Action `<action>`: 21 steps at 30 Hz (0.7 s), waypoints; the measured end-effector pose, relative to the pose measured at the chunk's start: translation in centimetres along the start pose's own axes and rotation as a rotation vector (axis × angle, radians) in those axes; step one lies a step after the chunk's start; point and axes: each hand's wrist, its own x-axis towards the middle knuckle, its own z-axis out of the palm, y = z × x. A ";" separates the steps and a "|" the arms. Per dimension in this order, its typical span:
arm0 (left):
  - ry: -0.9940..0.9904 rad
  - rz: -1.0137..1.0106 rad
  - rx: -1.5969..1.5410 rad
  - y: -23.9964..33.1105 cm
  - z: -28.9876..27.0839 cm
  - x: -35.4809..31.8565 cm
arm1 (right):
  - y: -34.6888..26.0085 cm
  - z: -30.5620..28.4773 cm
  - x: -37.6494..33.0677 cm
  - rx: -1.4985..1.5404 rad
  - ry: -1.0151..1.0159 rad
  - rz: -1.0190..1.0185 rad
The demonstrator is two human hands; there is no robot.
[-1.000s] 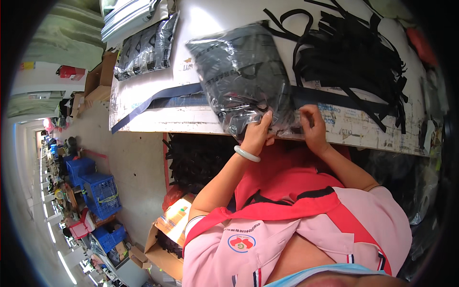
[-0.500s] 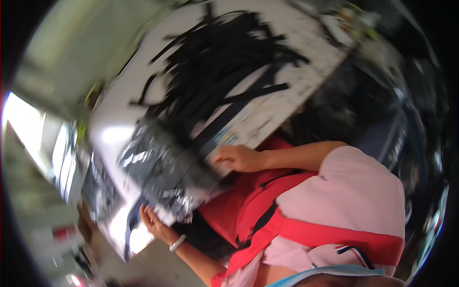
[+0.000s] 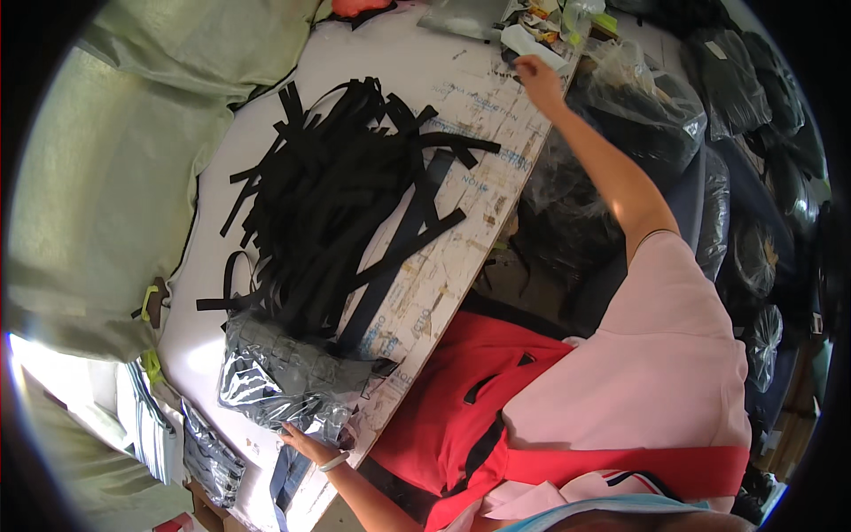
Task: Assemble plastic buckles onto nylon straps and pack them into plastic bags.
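Note:
A clear plastic bag [image 3: 284, 372] with dark folded goods inside lies at the near end of the white table. My left hand [image 3: 308, 445], a pale bracelet at its wrist, rests against the bag's near edge with its fingers stretched out. Out at the far end, my right hand [image 3: 540, 84] reaches down beside a white piece of paper [image 3: 532, 46], its fingers drawn together. Whatever lies between those fingertips is too small to make out. A big tangled heap of black straps [image 3: 328, 195] covers the middle of the table, touching the bag.
Small scraps and packets [image 3: 545, 13] sit at the table's far corner. Along the right stand several plastic-wrapped dark bundles [image 3: 647, 106]. A pale green curtain [image 3: 115, 195] hangs at the left. Another wrapped pack [image 3: 213, 457] lies at the near left of the white table [image 3: 461, 257].
My right hand has moved from beside the bag to the far end of the table. My left hand has come up against the bag's edge. The view has shifted and become sharper.

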 end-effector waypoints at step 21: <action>-0.283 -0.341 -0.090 1.6 -4.2 -5.5 | 17.3 -2.5 19.1 -1.113 -0.384 -0.046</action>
